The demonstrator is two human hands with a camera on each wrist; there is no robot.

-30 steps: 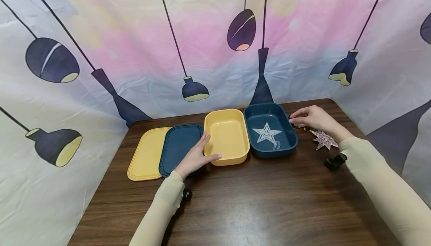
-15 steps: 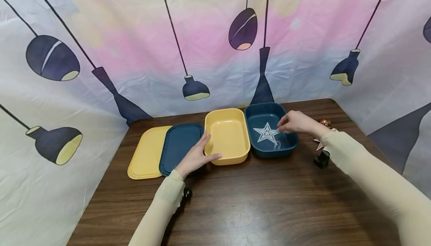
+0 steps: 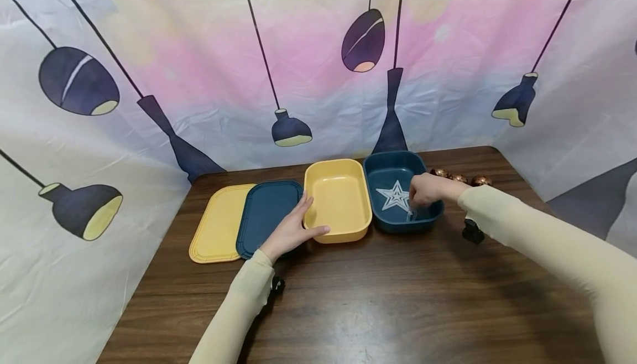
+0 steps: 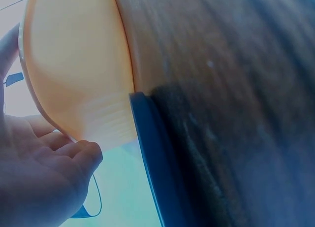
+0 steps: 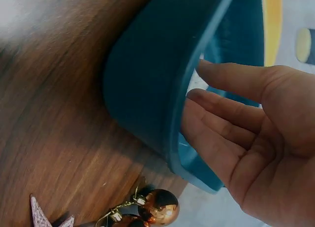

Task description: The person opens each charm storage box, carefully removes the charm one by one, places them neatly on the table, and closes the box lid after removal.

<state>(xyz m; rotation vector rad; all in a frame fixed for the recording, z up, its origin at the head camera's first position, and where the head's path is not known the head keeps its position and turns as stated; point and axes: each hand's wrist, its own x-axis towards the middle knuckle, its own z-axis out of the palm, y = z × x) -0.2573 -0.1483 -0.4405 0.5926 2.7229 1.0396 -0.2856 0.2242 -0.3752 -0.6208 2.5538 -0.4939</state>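
In the head view, my left hand [image 3: 291,228] holds the near left corner of a yellow plastic box [image 3: 338,201]. Its thumb lies along the front rim, and bent fingers [image 4: 86,150] press the box wall in the left wrist view. A dark blue box [image 3: 385,167] stands against the yellow one, with a silvery star ornament [image 3: 395,195] inside. My right hand [image 3: 430,188] reaches over the blue box's right rim, close to the star. Its thumb and fingers are slightly apart in the right wrist view, the tips partly behind the rim; I cannot tell whether they pinch the star.
Several shiny copper baubles [image 3: 481,180] lie right of the blue box. A pink glittery star [image 5: 42,212] is beside them in the right wrist view. Left of the boxes lie a yellow lid [image 3: 221,223] and a blue lid [image 3: 271,214], overlapping on the wooden table [image 3: 348,297].
My right hand has moved left from outside the blue box's right rim into the box, its fingers now pointing down beside the silvery star. My left hand has stayed on the yellow box.
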